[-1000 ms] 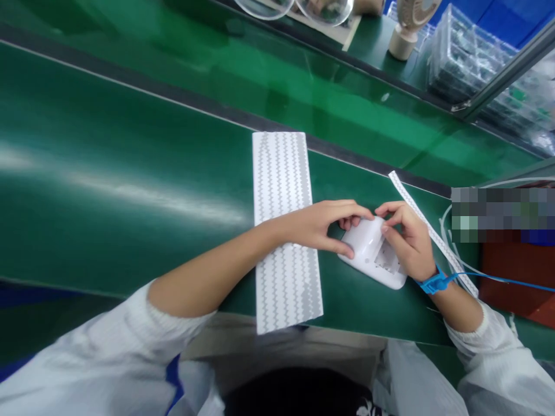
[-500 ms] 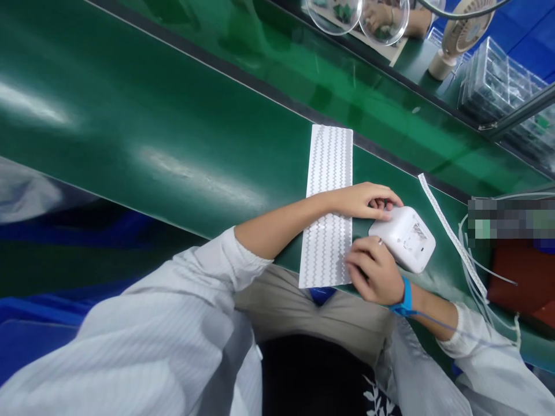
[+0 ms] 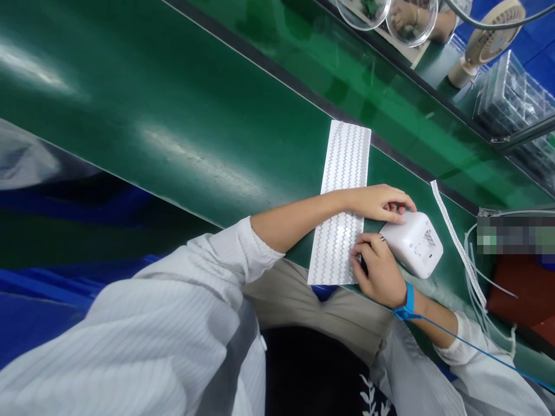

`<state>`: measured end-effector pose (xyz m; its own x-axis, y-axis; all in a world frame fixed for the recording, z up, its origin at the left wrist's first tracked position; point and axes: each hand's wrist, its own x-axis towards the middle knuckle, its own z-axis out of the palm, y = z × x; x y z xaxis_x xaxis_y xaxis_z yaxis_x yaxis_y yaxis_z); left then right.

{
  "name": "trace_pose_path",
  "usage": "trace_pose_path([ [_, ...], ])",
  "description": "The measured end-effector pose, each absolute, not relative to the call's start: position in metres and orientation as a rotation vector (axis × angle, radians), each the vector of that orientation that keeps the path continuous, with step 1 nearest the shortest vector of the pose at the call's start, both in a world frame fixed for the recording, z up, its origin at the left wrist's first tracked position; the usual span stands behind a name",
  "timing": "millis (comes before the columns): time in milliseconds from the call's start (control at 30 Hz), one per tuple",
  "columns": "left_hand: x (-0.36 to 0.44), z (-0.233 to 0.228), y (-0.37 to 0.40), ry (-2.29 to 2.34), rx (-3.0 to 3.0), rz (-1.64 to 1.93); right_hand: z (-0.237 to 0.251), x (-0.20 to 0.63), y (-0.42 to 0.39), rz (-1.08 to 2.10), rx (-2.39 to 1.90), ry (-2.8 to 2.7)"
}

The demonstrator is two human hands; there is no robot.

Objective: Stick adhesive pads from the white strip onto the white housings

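A rounded white plastic device [image 3: 405, 242] with printed marks and a small dark slot on one face rests on the green bench. My left hand [image 3: 385, 203] reaches across to its upper left corner, thumb and forefinger against it and the other fingers curled. Beneath my left forearm lies a long white sheet of stickers [image 3: 344, 159] with rows of grey zigzag marks. At the sheet's lower right edge, my right hand [image 3: 379, 271] has its thumb and fingers bent together on the edge. Whatever small piece may be between those fingertips is hidden. A blue strap circles my right wrist.
A narrow white strip [image 3: 457, 242] and thin pale cables [image 3: 472, 289] lie right of the device. A reddish-brown box [image 3: 520, 289] stands beyond them. Behind the green panel are a small fan [image 3: 489, 40], clear compartment boxes [image 3: 507, 92] and another person's hand [image 3: 405, 20].
The view has shifted, so the bench things appear further right. My right fingers have settled from a blur at the sheet's edge. My left hand stays on the device.
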<state>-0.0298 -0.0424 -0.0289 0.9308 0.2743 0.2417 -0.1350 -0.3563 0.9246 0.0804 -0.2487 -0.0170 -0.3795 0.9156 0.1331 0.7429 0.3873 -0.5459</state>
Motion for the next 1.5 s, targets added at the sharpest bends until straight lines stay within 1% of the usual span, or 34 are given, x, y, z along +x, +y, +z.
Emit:
trace_pose_path([
  [267,-0.031,-0.026,-0.043,0.1,1.885,0.408,-0.015,0.072,-0.257,0.54,-1.48,-2.176],
  [833,-0.036,-0.022,-0.044,0.133,1.916,0.392,-0.018,0.072,-0.255,0.615,-1.471,-2.123],
  [1300,-0.036,-0.023,-0.045,0.124,1.896,0.379,-0.022,0.073,-0.266,0.447,-1.415,-2.205],
  [1500,-0.035,-0.025,-0.045,0.117,1.897,0.41,-0.022,0.071,-0.266,0.525,-1.443,-2.126],
])
